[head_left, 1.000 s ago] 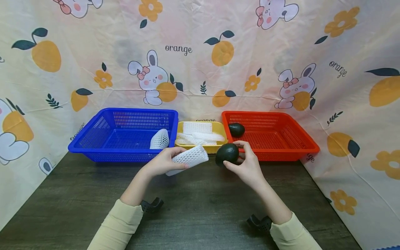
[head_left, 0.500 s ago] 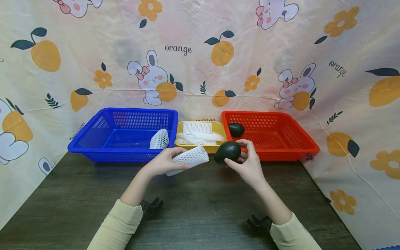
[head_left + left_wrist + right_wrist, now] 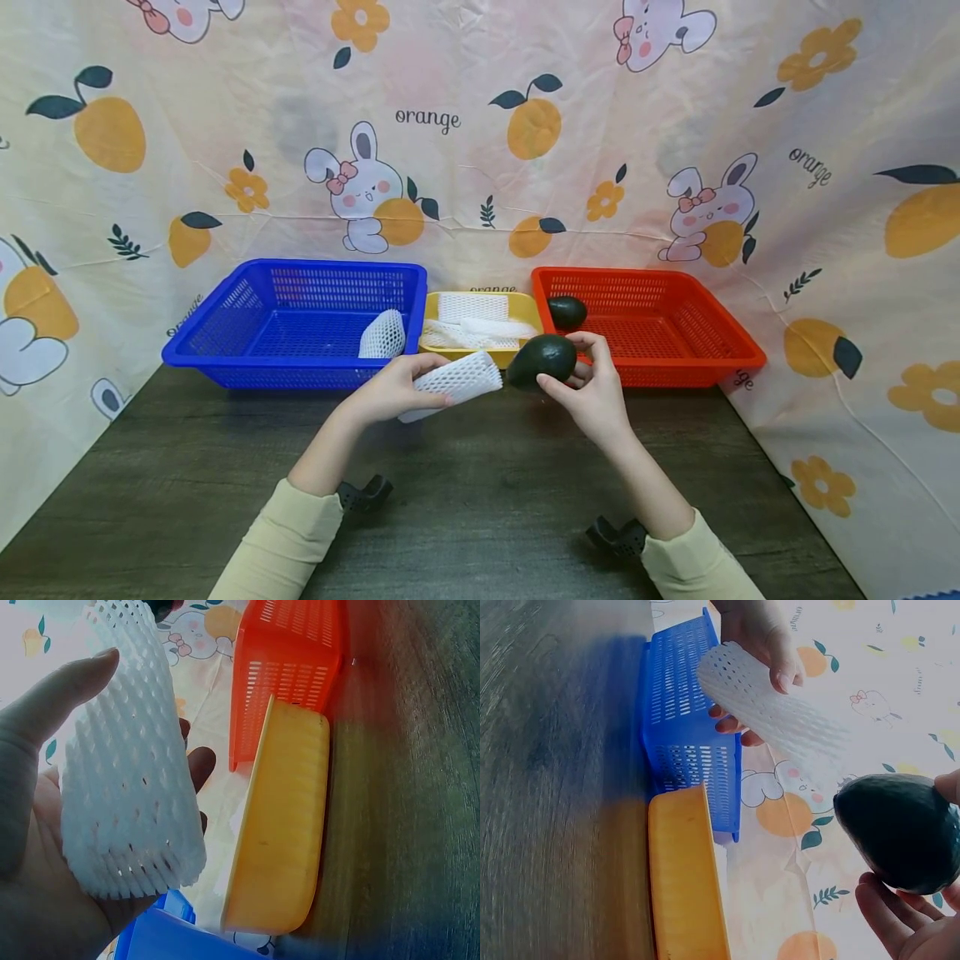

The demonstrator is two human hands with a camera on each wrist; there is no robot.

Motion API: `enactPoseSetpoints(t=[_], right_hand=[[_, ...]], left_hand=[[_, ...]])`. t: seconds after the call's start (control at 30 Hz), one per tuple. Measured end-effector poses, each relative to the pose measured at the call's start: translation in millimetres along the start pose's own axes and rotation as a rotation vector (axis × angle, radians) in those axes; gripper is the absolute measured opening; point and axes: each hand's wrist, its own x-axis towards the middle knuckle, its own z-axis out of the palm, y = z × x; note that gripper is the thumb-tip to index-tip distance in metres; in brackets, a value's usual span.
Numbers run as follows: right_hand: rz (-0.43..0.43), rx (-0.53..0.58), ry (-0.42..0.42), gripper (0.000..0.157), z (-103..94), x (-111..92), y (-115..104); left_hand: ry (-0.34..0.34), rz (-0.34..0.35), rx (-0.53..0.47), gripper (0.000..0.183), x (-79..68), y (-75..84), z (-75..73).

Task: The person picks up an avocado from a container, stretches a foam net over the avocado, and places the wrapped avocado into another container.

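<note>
My left hand point(image 3: 393, 387) grips a white foam net sleeve point(image 3: 461, 382), thumb on one side and fingers on the other, as the left wrist view shows. The sleeve's open end points right and slightly up. A dark green avocado point(image 3: 546, 360) is held between the thumb and fingers of my right hand point(image 3: 597, 396). Its narrow end faces the sleeve's opening, close beside it in the head view. In the right wrist view the avocado point(image 3: 900, 832) is seen near that foam sleeve point(image 3: 772, 709). Both hands are raised over the dark table, in front of the baskets.
A blue basket point(image 3: 300, 375) at the left holds a foam-wrapped piece point(image 3: 383, 335). Several foam sleeves point(image 3: 474, 308) lie in the small yellow basket point(image 3: 510, 358) at the middle. The red basket point(image 3: 675, 375) on the right holds another avocado point(image 3: 567, 312). A patterned cloth hangs behind.
My right hand has brought the avocado slightly left and up toward the sleeve, turning its narrow end to the opening. The left hand and its sleeve have stayed nearly still.
</note>
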Motion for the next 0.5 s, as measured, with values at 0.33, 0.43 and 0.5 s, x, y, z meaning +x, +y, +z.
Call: enactPoseSetpoints(t=[0.33,0.43,0.5], right_hand=[[-0.01,0.06,0.033,0.058,5.6,5.8,21.0],[-0.02,0.079,0.038,0.058,8.5,6.0,21.1],[-0.023,0.092,0.035,0.058,10.6,6.2,20.5]], left_hand=[[-0.005,-0.013,0.007,0.041,0.8,1.3,1.3],[-0.007,-0.012,0.009,0.041,0.6,2.1,1.5],[-0.01,-0.008,0.003,0.041,0.7,2.1,1.6]])
